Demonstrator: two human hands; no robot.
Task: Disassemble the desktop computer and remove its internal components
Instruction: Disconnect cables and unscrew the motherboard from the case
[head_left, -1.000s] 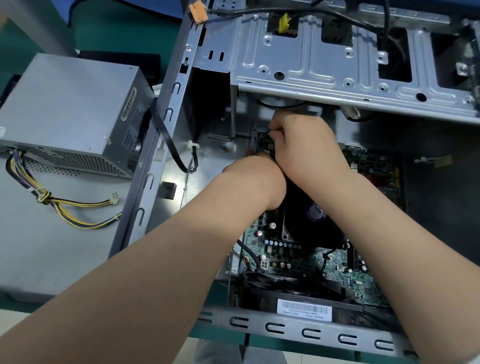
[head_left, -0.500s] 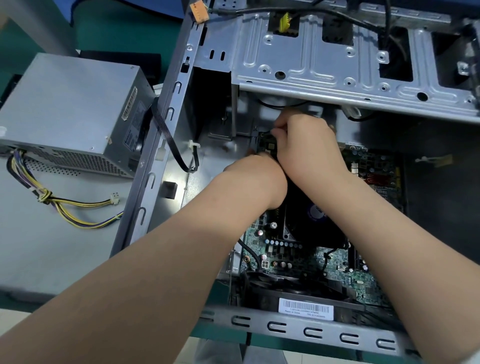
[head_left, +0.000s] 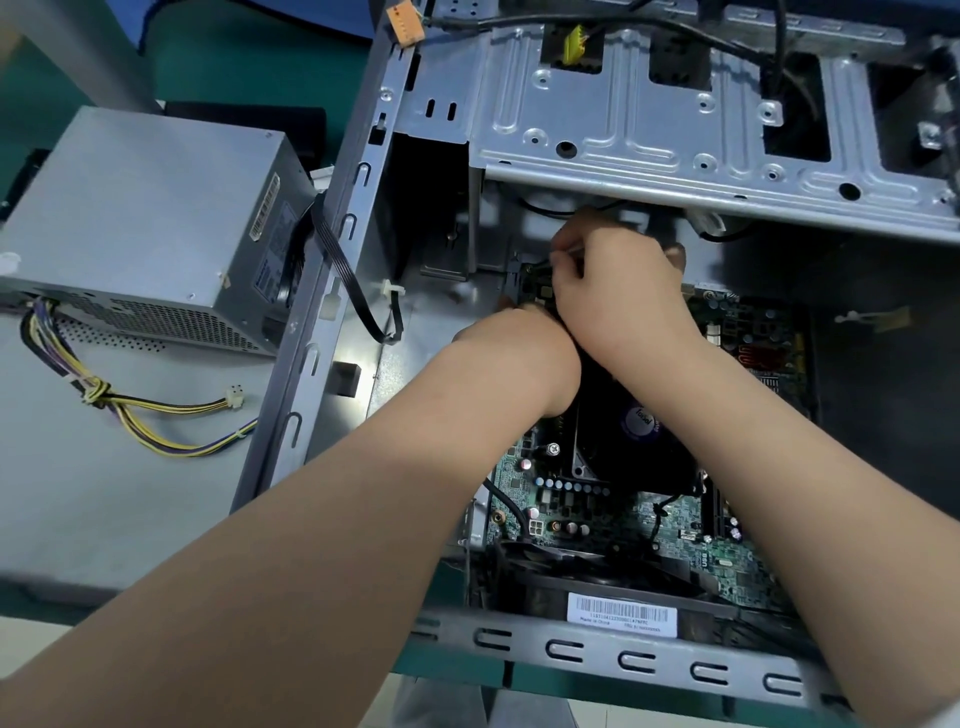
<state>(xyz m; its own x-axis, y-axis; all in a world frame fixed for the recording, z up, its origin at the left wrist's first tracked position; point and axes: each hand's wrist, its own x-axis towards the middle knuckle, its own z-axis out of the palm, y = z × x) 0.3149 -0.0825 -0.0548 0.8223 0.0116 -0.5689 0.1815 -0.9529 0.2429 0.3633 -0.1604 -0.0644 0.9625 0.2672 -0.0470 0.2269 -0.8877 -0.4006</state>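
Right hand (head_left: 618, 291) pinches a small connector (head_left: 537, 280) at the motherboard's (head_left: 644, 525) far-left corner inside the case (head_left: 597, 654), left hand's (head_left: 524, 332) grip hidden; judged stiff, fragile: hold the plug body, not wires.

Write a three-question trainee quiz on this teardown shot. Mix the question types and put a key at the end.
1. True or false: the power supply is still mounted inside the case.
2. Multiple choice: where are both hands working? A) at the barcode label on the near edge; B) at the far corner of the motherboard, just under the drive cage; C) on the power supply's loose yellow cables.
3. Fill in: the right hand has its fingers curled at a small dark ______ at the board's edge, with the left hand right beside it.

Key: 1 false, it sits outside to the left. 2 B. 3 connector; what exactly it is cannot be told.
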